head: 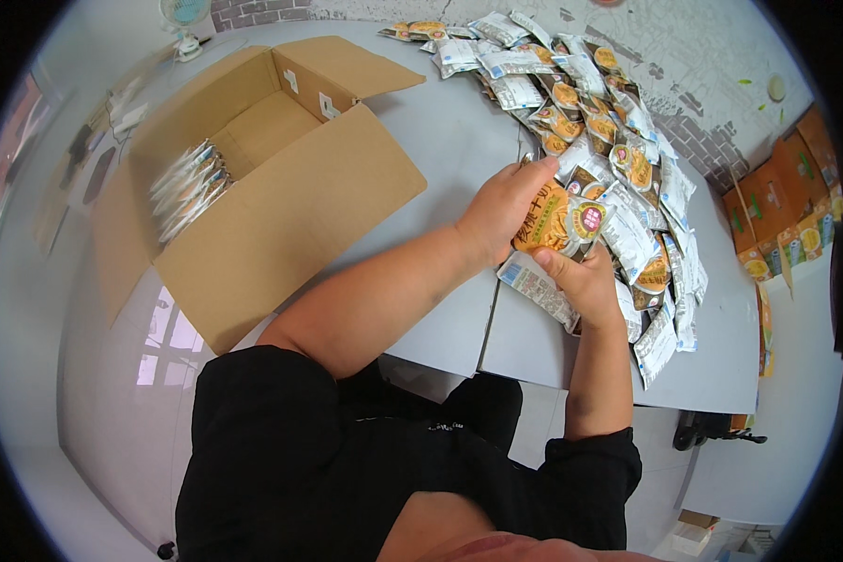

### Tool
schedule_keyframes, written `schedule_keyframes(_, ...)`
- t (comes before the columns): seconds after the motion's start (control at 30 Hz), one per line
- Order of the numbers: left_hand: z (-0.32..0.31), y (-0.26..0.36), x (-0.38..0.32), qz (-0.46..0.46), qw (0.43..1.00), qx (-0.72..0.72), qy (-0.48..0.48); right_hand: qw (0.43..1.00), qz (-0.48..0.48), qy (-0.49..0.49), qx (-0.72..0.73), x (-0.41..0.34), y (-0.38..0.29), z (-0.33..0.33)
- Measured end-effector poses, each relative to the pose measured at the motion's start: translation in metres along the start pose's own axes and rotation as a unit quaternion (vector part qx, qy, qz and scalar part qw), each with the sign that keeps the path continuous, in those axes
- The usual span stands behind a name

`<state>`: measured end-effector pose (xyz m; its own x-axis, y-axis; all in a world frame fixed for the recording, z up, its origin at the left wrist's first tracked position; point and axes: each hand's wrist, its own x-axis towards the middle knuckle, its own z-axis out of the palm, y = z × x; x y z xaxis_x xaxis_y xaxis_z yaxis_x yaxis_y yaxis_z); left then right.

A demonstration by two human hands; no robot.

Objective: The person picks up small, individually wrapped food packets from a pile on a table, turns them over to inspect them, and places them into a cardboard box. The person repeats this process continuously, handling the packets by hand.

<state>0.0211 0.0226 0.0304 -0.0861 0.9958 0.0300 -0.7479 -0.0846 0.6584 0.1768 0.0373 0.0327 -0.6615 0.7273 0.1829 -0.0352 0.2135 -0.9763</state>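
Observation:
Between both hands is a glossy food sachet (551, 221) with an orange, brown and white printed front, tilted up to face me. My left hand (502, 204) grips its left edge, thumb on top. At its lower right edge, my right hand (582, 279) holds it with the thumb over the front. Whether more sachets are stacked behind it is hidden. Just under the hands, a sachet with its white printed back up (539, 286) lies on the table. Beyond them spreads a large heap of similar sachets (629, 211), some front up, others back up.
An open cardboard box (309, 197) stands on the grey table (421, 281) to the left, with a row of sachets (193, 190) upright at its near left end. A small fan (185, 28) sits far left. Printed cartons (780, 190) are at the right by the wall.

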Motion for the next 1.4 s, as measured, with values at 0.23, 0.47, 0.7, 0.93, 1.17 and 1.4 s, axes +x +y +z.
schedule_keyframes(0.23, -0.003, -0.003, 0.004, -0.002, 0.999, -0.032, 0.022, 0.997, 0.074, 0.033, -0.011, -0.002, 0.015, -0.009)
schedule_keyframes(0.47, -0.012, -0.004, 0.013, 0.089, 0.987, -0.026, 0.129, 0.985, 0.131, 0.099, -0.056, 0.012, 0.014, 0.0)
schedule_keyframes(0.7, -0.019, -0.03, 0.012, 0.086, 0.99, -0.031, 0.111, 0.961, 0.046, 0.253, 0.1, 0.018, 0.02, 0.015)
schedule_keyframes(0.93, 0.011, -0.038, -0.018, 0.081, 0.995, 0.048, 0.017, 0.921, 0.051, 0.254, 0.293, 0.026, 0.008, 0.02)
schedule_keyframes(1.17, 0.008, -0.039, -0.015, 0.176, 0.952, 0.251, -0.015, 0.938, 0.084, 0.176, 0.288, 0.017, 0.028, -0.009)
schedule_keyframes(1.4, 0.011, -0.029, -0.024, 0.189, 0.945, 0.263, -0.047, 0.915, 0.078, 0.182, 0.351, 0.022, 0.022, -0.002)
